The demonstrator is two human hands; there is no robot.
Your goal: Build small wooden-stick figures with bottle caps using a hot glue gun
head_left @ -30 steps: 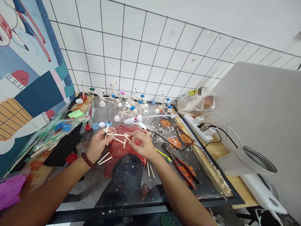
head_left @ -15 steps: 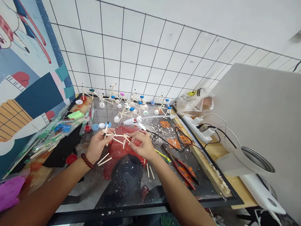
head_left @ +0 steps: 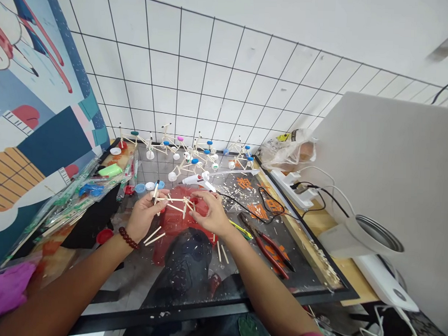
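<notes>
My left hand [head_left: 146, 212] is closed on the left end of a small frame of thin wooden sticks [head_left: 176, 208], which has a dark-tipped upright by my fingers. The frame is held above the glass tabletop. My right hand [head_left: 209, 211] is at the frame's other end, thumb and fingers apart around it; whether a fingertip still touches a stick is hard to see. Loose wooden sticks [head_left: 154, 236] lie below my left hand, and more sticks [head_left: 222, 252] lie near my right forearm. Just beyond my hands rests a white glue gun [head_left: 196, 179].
Several stick models with bottle-cap wheels [head_left: 195, 161] stand along the back. Red-handled pliers [head_left: 268, 250] and a yellow cutter [head_left: 241, 229] lie to the right, near a black cord [head_left: 240, 210] and wood scraps. A white power strip [head_left: 294, 192] borders the right side; plastic packets [head_left: 66, 204] fill the left.
My right thumb and fingers have spread apart at the frame's right end. My left hand keeps its grip on the frame. The view has shifted slightly.
</notes>
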